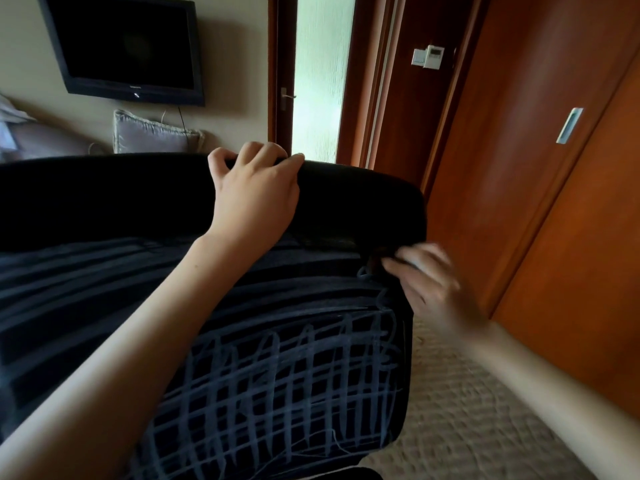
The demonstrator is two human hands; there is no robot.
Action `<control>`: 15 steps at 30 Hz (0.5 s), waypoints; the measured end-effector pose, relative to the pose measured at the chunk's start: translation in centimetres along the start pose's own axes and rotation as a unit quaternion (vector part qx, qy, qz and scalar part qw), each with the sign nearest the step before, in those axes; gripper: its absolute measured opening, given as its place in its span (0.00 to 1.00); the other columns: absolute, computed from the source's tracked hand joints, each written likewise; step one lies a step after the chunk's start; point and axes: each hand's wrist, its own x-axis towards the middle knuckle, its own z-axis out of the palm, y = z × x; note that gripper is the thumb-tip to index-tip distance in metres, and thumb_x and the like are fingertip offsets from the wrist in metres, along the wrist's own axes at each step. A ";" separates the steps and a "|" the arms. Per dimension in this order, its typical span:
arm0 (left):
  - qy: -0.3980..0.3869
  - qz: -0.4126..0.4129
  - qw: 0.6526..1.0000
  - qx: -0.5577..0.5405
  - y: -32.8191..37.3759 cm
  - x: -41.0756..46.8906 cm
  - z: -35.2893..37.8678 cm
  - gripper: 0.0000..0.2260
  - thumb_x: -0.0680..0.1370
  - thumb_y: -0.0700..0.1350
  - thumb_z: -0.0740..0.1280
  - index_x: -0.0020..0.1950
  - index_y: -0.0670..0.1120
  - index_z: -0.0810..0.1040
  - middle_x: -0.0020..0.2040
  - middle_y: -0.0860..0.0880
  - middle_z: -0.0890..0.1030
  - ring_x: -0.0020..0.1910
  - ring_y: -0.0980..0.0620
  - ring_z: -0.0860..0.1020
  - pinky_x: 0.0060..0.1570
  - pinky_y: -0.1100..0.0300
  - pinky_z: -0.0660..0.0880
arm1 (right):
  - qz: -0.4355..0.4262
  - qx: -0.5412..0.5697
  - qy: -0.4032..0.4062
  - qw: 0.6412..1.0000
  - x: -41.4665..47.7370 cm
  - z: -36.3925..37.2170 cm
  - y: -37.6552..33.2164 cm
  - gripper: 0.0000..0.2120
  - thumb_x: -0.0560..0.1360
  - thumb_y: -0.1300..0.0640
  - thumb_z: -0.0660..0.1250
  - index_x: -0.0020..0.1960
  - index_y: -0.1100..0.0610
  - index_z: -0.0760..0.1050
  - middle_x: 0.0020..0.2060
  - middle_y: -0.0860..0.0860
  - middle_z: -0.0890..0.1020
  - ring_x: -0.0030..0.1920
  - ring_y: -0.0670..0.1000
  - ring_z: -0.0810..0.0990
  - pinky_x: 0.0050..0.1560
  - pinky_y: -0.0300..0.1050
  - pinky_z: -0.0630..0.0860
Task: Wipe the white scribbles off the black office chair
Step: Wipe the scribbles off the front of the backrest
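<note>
**While one hand grips the chair top, the other is a blur**

Because the black office chair (104, 202) fills the lower left and centre of the frame and runs off its left and bottom edges, only its backrest shows; the seat and base are out of view. There is one chair. White scribbles (277, 375) cover its lower centre as a dense grid of crossed lines. They thin to faint horizontal streaks toward the left, where shadow makes them hard to read. The top band of the backrest looks plain black.

Wooden panels (536, 168) fill the right side, cut by the frame edge. Pale carpet (467, 410) lies at the lower right. One dark television (128, 46) hangs at the upper left, its corner cropped.

Two bare hands show. The left hand (254, 192) sits at upper centre, its fingers curled over the chair's top edge and clenched on it; the fingertips are hidden behind the rim. The right hand (433, 285), at centre right against the chair's right edge, is smeared by motion. Something pale shows by its fingers, but I cannot tell whether it holds anything or how its fingers lie.

One cushion (152, 135) peeks above the chair, its lower part hidden.
</note>
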 end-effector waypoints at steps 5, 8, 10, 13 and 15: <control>0.002 0.000 1.000 -0.006 -0.1 -0.1 -0.2 0.11 0.77 0.42 0.61 0.55 0.46 0.81 0.54 0.47 0.80 0.57 0.43 0.74 0.57 0.42 0.60 | -0.040 -0.012 -0.011 0.999 0.0 -1.3 0.0 0.09 0.77 0.65 0.64 0.50 0.65 0.82 0.45 0.59 0.83 0.47 0.56 0.77 0.43 0.53 0.76; -0.002 0.000 1.000 -0.004 0.2 0.0 -0.1 0.12 0.77 0.42 0.60 0.55 0.47 0.80 0.54 0.47 0.80 0.57 0.43 0.74 0.58 0.42 0.60 | -0.046 -0.031 0.018 0.998 5.8 -0.3 -0.7 0.09 0.74 0.69 0.67 0.50 0.64 0.83 0.45 0.58 0.83 0.45 0.59 0.78 0.45 0.51 0.73; -0.004 -0.006 1.000 -0.004 0.1 0.0 -0.1 0.12 0.77 0.42 0.60 0.55 0.47 0.80 0.54 0.48 0.79 0.57 0.44 0.73 0.58 0.42 0.60 | -0.037 -0.023 0.025 0.999 7.9 0.6 -1.3 0.08 0.74 0.69 0.66 0.50 0.64 0.82 0.46 0.58 0.82 0.45 0.60 0.78 0.45 0.52 0.73; -0.005 -0.009 1.000 -0.013 -0.1 0.1 0.0 0.12 0.77 0.42 0.61 0.56 0.48 0.81 0.54 0.48 0.79 0.57 0.44 0.73 0.58 0.43 0.59 | -0.033 -0.002 0.006 0.999 5.0 0.8 -1.4 0.08 0.75 0.68 0.65 0.52 0.66 0.81 0.47 0.59 0.82 0.47 0.60 0.78 0.45 0.54 0.76; -0.005 -0.006 1.000 -0.013 -0.2 0.1 0.1 0.12 0.77 0.42 0.60 0.56 0.48 0.81 0.54 0.48 0.79 0.57 0.44 0.73 0.58 0.43 0.59 | -0.037 0.000 -0.017 0.999 1.4 0.2 -1.0 0.08 0.76 0.67 0.66 0.52 0.65 0.81 0.47 0.59 0.82 0.48 0.58 0.77 0.45 0.54 0.76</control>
